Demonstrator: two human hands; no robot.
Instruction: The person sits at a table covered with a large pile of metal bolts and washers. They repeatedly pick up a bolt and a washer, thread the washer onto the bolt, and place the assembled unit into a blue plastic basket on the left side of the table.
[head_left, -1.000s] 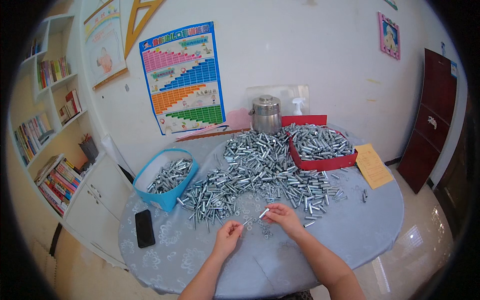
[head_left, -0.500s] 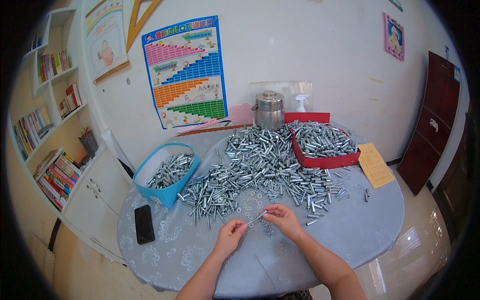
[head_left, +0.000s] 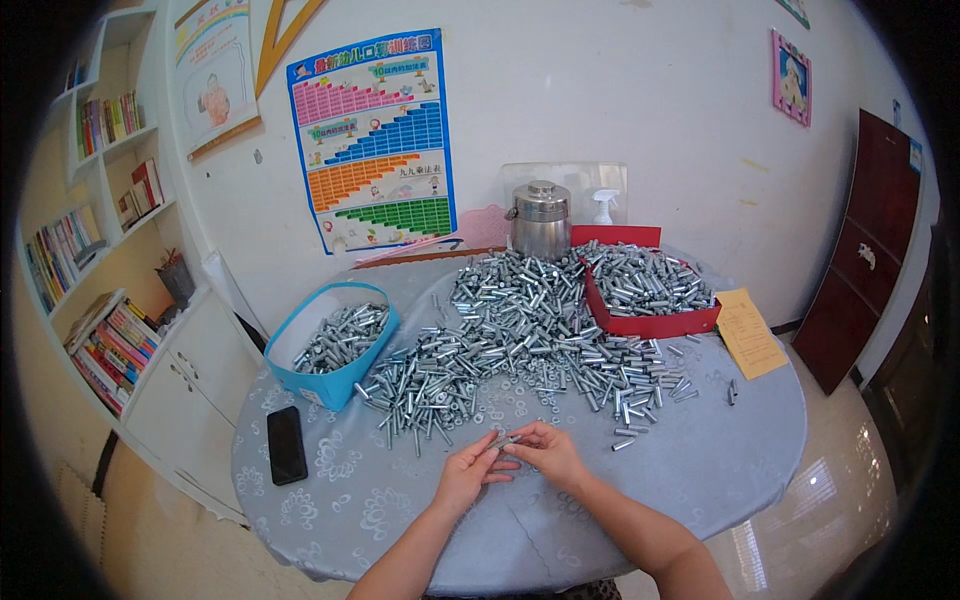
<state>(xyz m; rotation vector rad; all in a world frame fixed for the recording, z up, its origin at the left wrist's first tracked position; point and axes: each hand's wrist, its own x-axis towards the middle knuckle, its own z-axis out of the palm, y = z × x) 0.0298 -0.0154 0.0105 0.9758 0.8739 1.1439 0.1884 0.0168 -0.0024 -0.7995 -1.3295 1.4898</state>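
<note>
Pinching a slim, silvery metal fastener [head_left: 504,442] between them, a person's bare left hand [head_left: 466,472] and bare right hand [head_left: 555,457] meet above a grey, flower-patterned tablecloth [head_left: 710,450]. Thumbs and fingertips of both are clamped on the fastener, which appears too small and half-covered to tell whether it is one part or several. Just beyond spreads a broad heap of silvery metal rods and rings [head_left: 510,345], flanked by a light-blue, open-topped container [head_left: 338,387] at left and a red, open-topped box [head_left: 655,323] at right, both holding similar metal pieces.
</note>
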